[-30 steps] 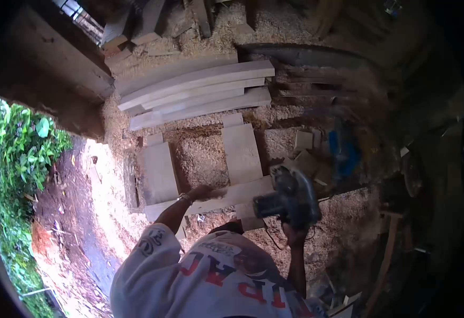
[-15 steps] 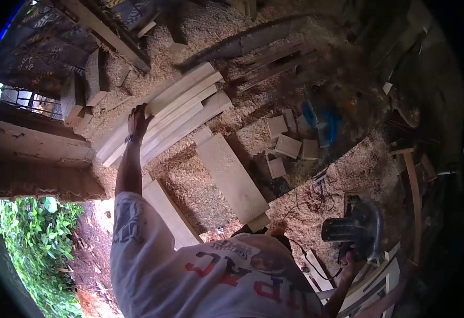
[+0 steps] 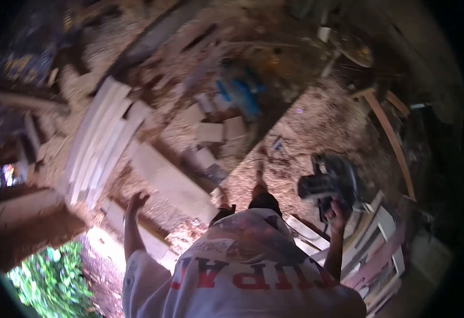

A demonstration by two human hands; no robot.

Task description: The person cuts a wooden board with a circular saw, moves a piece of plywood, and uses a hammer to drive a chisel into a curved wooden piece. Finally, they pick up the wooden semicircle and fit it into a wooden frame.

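My left hand [image 3: 137, 202] hangs in the air at the left, off the wood, its fingers curled and blurred; whether it holds anything is hard to see. Beyond it lies a stack of pale planks [image 3: 98, 140]. A wide board [image 3: 173, 183] is just to the right of that hand. At the right, my right hand [image 3: 338, 213] is wrapped round the handle of a dark power saw [image 3: 330, 185], held up above the shavings. A cord hangs below the saw.
Small wood blocks [image 3: 209, 132] and a blue object [image 3: 242, 93] lie ahead, near the middle. Loose boards [image 3: 372, 238] are piled at the lower right. A long curved strip [image 3: 391, 140] stands beyond the saw. Leaves [image 3: 51, 278] show at the lower left.
The view has turned to the right. My left hand has come off the planks and back toward my body. My right hand still holds the saw.
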